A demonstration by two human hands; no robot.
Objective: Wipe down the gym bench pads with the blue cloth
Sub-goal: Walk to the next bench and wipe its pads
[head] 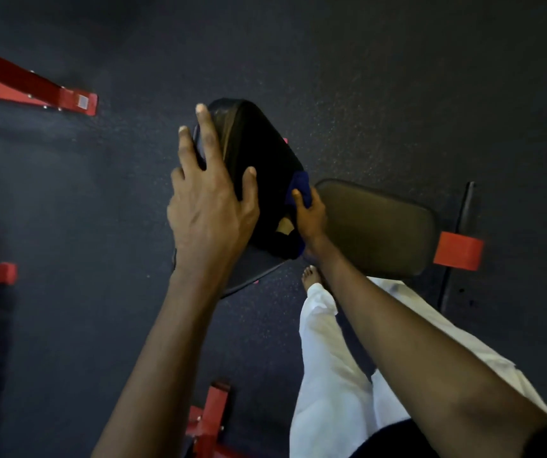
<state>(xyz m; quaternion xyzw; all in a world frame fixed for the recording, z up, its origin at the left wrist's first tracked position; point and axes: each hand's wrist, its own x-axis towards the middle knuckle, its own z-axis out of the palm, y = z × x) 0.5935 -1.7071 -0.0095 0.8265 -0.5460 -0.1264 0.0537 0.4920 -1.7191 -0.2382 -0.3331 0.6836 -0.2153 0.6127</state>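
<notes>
Two pads: left grip point(209, 206) spread flat, bracing back pad point(259, 150); right grip point(310, 216) pinching blue cloth point(300, 186). Best wipe firmly toward seat pad point(378, 229).

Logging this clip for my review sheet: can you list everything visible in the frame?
back pad: one, black, centre, tilted
seat pad: one, dark, right of the back pad
blue cloth: one, blue, between the pads
red frame parts: four, red, upper left, left edge, bottom, beside the seat pad
black bar: one, black, far right
floor: dark, speckled, all around
trousers: one pair, white, lower right
foot: one, bare, below the pads
left hand: spread on the back pad
right hand: grips the blue cloth
</notes>
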